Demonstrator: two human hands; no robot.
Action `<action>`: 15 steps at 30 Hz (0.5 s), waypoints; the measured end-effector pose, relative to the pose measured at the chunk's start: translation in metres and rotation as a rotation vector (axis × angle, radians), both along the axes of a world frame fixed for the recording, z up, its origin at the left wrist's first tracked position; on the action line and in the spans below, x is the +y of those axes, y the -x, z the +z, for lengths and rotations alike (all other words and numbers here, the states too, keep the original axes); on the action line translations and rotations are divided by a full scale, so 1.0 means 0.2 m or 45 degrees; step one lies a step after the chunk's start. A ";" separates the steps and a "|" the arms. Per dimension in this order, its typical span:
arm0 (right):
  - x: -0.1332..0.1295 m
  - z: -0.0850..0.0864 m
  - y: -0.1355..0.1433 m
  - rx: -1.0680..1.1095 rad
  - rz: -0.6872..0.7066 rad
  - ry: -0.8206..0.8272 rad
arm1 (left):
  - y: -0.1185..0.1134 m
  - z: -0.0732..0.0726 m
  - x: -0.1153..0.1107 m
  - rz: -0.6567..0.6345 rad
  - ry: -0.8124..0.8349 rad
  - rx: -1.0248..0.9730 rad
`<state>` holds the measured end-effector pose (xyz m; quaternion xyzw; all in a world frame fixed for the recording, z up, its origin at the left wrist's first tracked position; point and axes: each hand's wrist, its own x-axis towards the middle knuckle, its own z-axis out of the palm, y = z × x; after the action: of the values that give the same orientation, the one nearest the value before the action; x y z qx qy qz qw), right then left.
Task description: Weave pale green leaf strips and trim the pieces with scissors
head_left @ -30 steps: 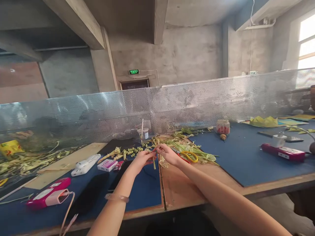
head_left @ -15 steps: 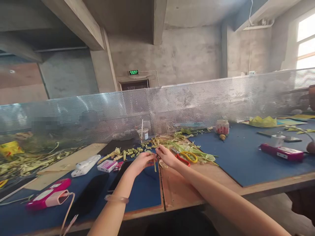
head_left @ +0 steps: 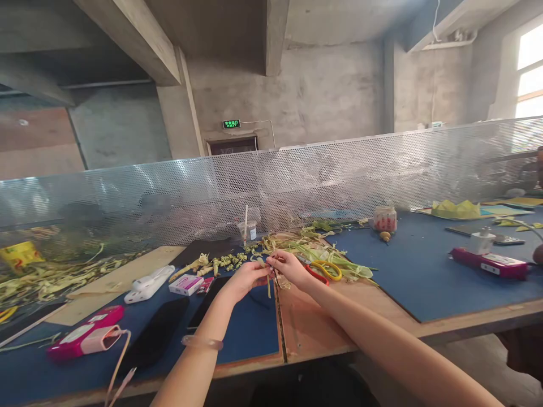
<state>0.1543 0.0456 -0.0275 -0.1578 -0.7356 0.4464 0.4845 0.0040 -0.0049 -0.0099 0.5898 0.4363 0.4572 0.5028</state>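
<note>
My left hand is closed, its fingertips pinching a narrow pale-yellow strip of husk that dangles below them. Close against it, my right hand is closed too, thumb and fingers pinched at the strip's upper end; the exact grip is partly hidden. Both hands are above the seam between a blue mat and bare wood. Just right of them lie scissors with red and yellow handles, on a heap of pale-green husks. Knotted yellow-green pieces are laid out behind my left hand.
To the left are a white power strip, a small pink-and-white box, a black phone and a magenta power strip with a cable. A plastic cup with a straw and a jar stand near the perforated metal screen.
Both hands stay together at the strip, with only slight finger movement. The whole view has shifted very slightly.
</note>
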 end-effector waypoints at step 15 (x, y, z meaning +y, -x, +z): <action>-0.02 0.03 0.00 -0.030 -0.201 -0.082 | 0.01 0.00 0.02 0.099 0.055 -0.177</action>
<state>0.1539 0.0406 -0.0208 -0.2050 -0.7405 0.3811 0.5143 0.0021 -0.0006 -0.0094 0.5284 0.4327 0.5065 0.5264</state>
